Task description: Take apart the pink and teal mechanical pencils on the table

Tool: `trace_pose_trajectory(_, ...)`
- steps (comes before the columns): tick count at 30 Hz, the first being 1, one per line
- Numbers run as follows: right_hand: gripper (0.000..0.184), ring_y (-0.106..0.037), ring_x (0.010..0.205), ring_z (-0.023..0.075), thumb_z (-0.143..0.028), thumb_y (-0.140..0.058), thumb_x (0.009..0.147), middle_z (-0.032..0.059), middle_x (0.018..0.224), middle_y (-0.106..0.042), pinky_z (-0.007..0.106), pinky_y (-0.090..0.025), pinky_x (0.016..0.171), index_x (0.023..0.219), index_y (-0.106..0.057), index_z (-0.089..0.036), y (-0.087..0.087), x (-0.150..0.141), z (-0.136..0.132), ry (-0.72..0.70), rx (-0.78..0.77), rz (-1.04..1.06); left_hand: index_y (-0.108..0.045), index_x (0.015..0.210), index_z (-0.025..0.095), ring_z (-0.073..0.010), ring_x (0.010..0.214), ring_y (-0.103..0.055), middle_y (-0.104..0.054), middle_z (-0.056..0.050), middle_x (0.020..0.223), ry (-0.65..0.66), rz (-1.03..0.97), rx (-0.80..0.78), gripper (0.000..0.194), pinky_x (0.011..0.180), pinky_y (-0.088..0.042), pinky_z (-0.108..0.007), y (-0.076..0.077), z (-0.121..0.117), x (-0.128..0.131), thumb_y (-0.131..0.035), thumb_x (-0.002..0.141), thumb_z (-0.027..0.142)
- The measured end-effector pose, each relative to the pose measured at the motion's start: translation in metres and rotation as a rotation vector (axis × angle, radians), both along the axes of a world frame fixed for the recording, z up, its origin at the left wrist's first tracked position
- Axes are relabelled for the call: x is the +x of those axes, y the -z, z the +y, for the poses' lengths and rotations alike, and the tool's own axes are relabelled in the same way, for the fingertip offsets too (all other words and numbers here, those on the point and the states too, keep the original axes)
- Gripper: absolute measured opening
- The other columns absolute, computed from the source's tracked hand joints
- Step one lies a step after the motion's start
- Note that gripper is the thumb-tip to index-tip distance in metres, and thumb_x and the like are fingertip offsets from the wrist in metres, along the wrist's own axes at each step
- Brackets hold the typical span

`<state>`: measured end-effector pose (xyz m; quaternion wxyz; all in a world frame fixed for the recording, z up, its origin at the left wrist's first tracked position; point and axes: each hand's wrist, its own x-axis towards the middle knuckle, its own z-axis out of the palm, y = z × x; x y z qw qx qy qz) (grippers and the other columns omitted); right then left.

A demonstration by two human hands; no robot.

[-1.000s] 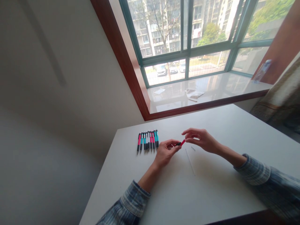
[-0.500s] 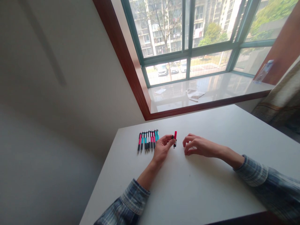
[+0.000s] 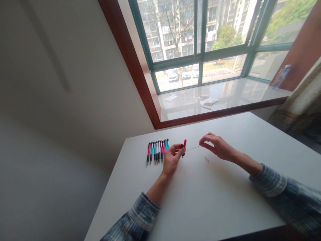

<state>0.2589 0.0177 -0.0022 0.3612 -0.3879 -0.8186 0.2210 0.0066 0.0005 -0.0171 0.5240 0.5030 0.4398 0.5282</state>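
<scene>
My left hand (image 3: 172,159) is closed on the parts of a taken-apart pen: a pink pen barrel (image 3: 185,143) and black pieces beside it, partly hidden by the fingers. To its right, my right hand (image 3: 217,146) pinches one end of a thin pen refill (image 3: 193,148). The refill points left, and its other end reaches close to the pen parts; whether it touches them I cannot tell. Below the right hand a small spring (image 3: 206,159) lies on the white table (image 3: 200,207). Left of my left hand lies a row of several pens (image 3: 156,152) in pink, teal and white with black grips.
A wall (image 3: 75,117) borders the table on the left. Behind the table runs a window sill (image 3: 183,112) with a cloth (image 3: 208,101), a piece of paper (image 3: 171,97) and a clear bottle (image 3: 281,77). A curtain (image 3: 296,103) hangs at the right.
The refill that lay on the table is now lifted in my right hand. My left hand has shifted slightly left and turned the pink barrel upright.
</scene>
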Motion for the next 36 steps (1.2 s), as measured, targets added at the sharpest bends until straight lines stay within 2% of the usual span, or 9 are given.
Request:
trace_pose_trajectory(3, 0.025, -0.066, 0.091, 0.0239, -0.045, -0.064, 0.095, 0.0072, 0.099, -0.072, 0.042, -0.054, 0.086, 0.108, -0.068, -0.024, 0.002, 0.001, 0.004, 0.095, -0.066, 0.195, -0.08, 0.097, 0.017, -0.0163, 0.074, -0.064, -0.075, -0.006, 0.087, -0.022, 0.124, 0.033, 0.031, 0.069, -0.05, -0.028, 0.0, -0.002, -0.001, -0.085, 0.075, 0.039)
trace_pose_trajectory(8, 0.041, -0.066, 0.092, 0.0228, -0.048, -0.075, 0.084, 0.0058, 0.093, -0.07, 0.038, -0.054, 0.083, 0.115, -0.066, -0.022, 0.0, 0.001, 0.006, 0.088, -0.23, 0.476, -0.081, 0.095, 0.017, -0.0158, 0.07, -0.062, -0.077, -0.007, 0.088, 0.003, 0.182, 0.051, 0.029, 0.066, -0.049, -0.028, 0.002, -0.003, -0.002, -0.084, 0.076, 0.039)
trace_pose_trajectory(14, 0.046, -0.064, 0.088, 0.0217, -0.047, -0.081, 0.078, 0.0048, 0.091, -0.068, 0.038, -0.054, 0.081, 0.114, -0.067, -0.022, 0.001, 0.006, 0.009, 0.108, -0.337, 0.606, -0.082, 0.093, 0.019, -0.0159, 0.068, -0.062, -0.077, -0.005, 0.086, -0.006, 0.19, 0.052, 0.028, 0.064, -0.048, -0.027, 0.004, -0.003, -0.002, -0.084, 0.074, 0.039)
trace_pose_trajectory(23, 0.042, -0.061, 0.082, 0.0164, -0.037, -0.087, 0.073, 0.0014, 0.088, -0.066, 0.033, -0.053, 0.079, 0.107, -0.068, -0.024, -0.003, 0.002, 0.006, 0.08, -0.475, 0.885, -0.082, 0.094, 0.021, -0.0151, 0.067, -0.058, -0.076, -0.005, 0.087, 0.041, 0.286, 0.089, 0.024, 0.062, -0.045, -0.027, 0.009, -0.006, -0.002, -0.08, 0.079, 0.039)
trace_pose_trajectory(36, 0.037, -0.061, 0.081, 0.0148, -0.033, -0.088, 0.073, 0.001, 0.091, -0.065, 0.029, -0.053, 0.076, 0.102, -0.067, -0.024, -0.002, -0.003, 0.003, 0.046, -0.538, 0.936, -0.081, 0.096, 0.021, -0.0143, 0.064, -0.053, -0.077, -0.005, 0.091, 0.118, 0.417, 0.164, 0.022, 0.062, -0.042, -0.027, 0.007, -0.011, -0.002, -0.077, 0.083, 0.038)
